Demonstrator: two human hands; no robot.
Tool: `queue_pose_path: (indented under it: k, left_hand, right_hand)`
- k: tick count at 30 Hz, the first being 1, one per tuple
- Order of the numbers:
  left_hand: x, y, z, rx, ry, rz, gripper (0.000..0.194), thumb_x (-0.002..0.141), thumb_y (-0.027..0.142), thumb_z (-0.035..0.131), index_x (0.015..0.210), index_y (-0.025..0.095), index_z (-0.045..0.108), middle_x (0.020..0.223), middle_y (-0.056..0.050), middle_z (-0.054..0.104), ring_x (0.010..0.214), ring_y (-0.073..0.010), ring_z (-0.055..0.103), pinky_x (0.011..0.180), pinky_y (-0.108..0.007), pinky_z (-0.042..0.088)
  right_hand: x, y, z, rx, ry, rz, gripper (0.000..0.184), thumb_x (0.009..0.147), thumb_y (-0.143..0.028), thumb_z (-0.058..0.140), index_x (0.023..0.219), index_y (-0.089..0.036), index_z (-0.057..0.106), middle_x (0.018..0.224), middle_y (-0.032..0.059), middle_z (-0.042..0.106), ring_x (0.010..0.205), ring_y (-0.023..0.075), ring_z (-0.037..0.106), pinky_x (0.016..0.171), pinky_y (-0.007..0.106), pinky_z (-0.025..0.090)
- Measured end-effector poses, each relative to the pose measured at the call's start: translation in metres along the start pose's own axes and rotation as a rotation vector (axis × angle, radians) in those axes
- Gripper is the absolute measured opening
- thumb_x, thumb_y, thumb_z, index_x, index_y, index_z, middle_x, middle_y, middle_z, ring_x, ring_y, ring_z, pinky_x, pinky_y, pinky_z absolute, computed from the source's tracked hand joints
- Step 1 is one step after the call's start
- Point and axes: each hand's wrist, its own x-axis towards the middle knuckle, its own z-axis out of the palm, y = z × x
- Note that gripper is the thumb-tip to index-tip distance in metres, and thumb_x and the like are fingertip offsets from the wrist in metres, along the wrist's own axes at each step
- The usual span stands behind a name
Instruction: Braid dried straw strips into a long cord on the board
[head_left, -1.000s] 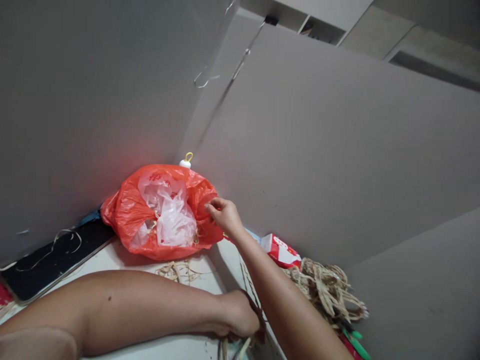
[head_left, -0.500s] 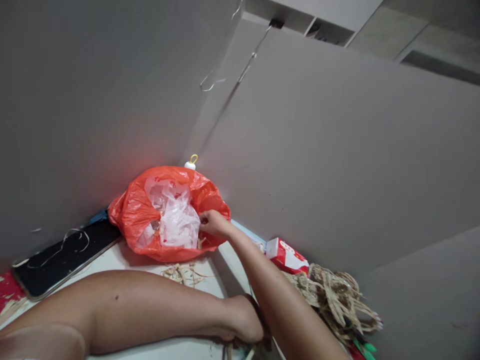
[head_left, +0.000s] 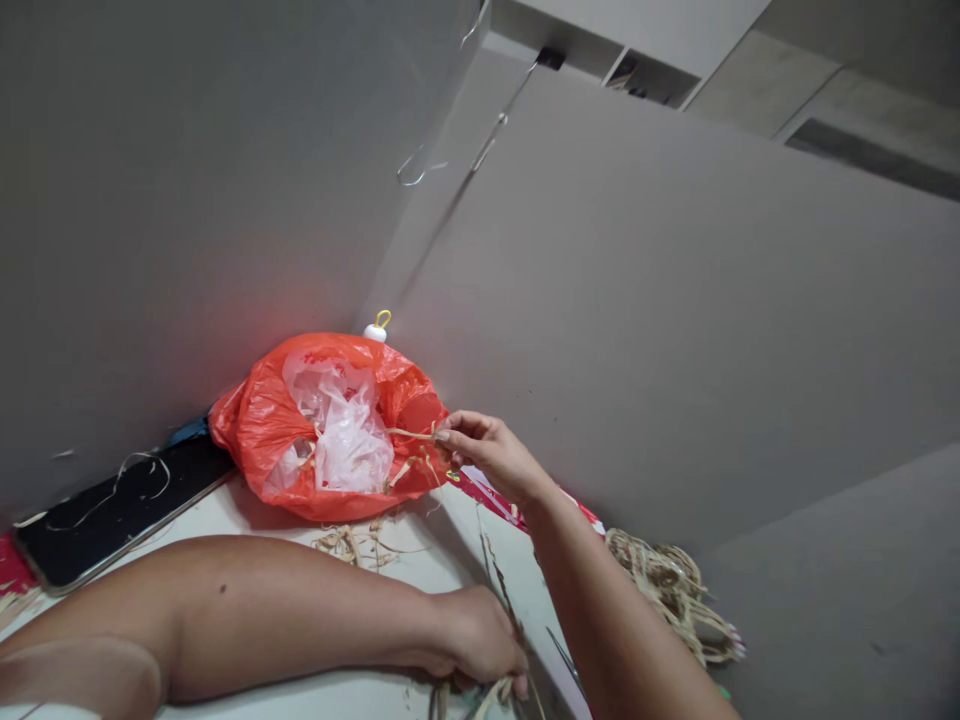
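Probably featherlight: thin strip (head_left: 411,434) over the red bag's (head_left: 262,425) mouth, right hand (head_left: 491,452) pinching its end, best hold. Likely pliable, tearable. Left hand (head_left: 480,632) clutches strands (head_left: 493,694).

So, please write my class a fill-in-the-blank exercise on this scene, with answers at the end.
1. The pale strip at the orange-red bag is pinched in the person's ____ hand.
2. The crumpled plastic inside the bag is mostly ____.
3. The loop on the small object behind the bag is ____.
4. In the picture, the dark slab lies to the ____ of the bag.

Missing words: right; white; yellow; left.
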Motion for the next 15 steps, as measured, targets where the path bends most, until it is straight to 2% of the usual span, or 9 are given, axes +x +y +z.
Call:
queue_pose_path:
  k: [2, 5, 8, 10, 13, 15]
  left_hand:
    - [-0.0029, 0.0045, -0.0009, -0.002, 0.023, -0.101, 0.016, 0.063, 0.015, 0.056, 0.07, 0.015, 0.07, 0.028, 0.009, 0.029, 0.024, -0.0075, 0.02, 0.036, -0.022, 0.016]
    - [-0.0049, 0.0079, -0.0013, -0.044, 0.015, -0.083, 0.02, 0.064, 0.011, 0.055, 0.075, 0.013, 0.071, 0.032, 0.008, 0.035, 0.025, -0.0063, 0.022, 0.036, -0.022, 0.017]
    - [-0.0059, 0.0082, -0.0008, -0.037, 0.014, -0.091, 0.021, 0.066, 0.011, 0.054, 0.076, 0.013, 0.072, 0.03, 0.008, 0.033, 0.024, -0.0066, 0.022, 0.036, -0.022, 0.017]
    - [-0.0062, 0.0077, 0.0, -0.026, 0.017, -0.113, 0.021, 0.068, 0.013, 0.053, 0.076, 0.013, 0.072, 0.028, 0.008, 0.03, 0.023, -0.0073, 0.021, 0.035, -0.022, 0.016]
    - [-0.0048, 0.006, 0.0011, -0.037, 0.008, -0.113, 0.023, 0.068, 0.013, 0.053, 0.079, 0.013, 0.073, 0.029, 0.008, 0.03, 0.024, -0.0075, 0.021, 0.036, -0.023, 0.016]
    - [-0.0029, 0.0046, 0.0018, -0.041, 0.012, -0.107, 0.024, 0.064, 0.013, 0.055, 0.08, 0.013, 0.073, 0.032, 0.007, 0.034, 0.026, -0.0074, 0.022, 0.036, -0.023, 0.017]
  right_hand:
    - [-0.0014, 0.0019, 0.0071, -0.005, -0.028, 0.018, 0.03, 0.067, -0.036, 0.07, 0.089, -0.016, 0.068, 0.071, 0.0024, 0.067, 0.057, 0.0114, 0.058, 0.054, 0.025, 0.048]
    - [-0.001, 0.0054, 0.0101, -0.03, 0.062, 0.014, 0.038, 0.065, -0.032, 0.071, 0.1, -0.016, 0.068, 0.08, 0.0052, 0.069, 0.059, 0.0127, 0.06, 0.052, 0.024, 0.047]
    - [0.0003, 0.0078, 0.006, -0.057, 0.249, -0.03, 0.027, 0.072, -0.038, 0.064, 0.083, -0.014, 0.067, 0.07, 0.0041, 0.065, 0.054, 0.0117, 0.056, 0.048, 0.023, 0.043]
    - [0.0, 0.0073, 0.0036, -0.076, 0.327, -0.061, 0.029, 0.076, -0.043, 0.06, 0.07, -0.014, 0.062, 0.057, 0.0012, 0.058, 0.049, 0.0106, 0.05, 0.045, 0.022, 0.04]
    - [-0.0029, 0.0037, 0.0054, -0.098, 0.318, -0.079, 0.034, 0.079, -0.045, 0.056, 0.061, -0.016, 0.056, 0.049, -0.0024, 0.05, 0.043, 0.0088, 0.043, 0.044, 0.022, 0.037]
    - [-0.0058, 0.001, 0.0091, -0.115, 0.221, -0.071, 0.03, 0.077, -0.042, 0.059, 0.062, -0.016, 0.059, 0.052, -0.0022, 0.053, 0.046, 0.0088, 0.044, 0.046, 0.022, 0.038]
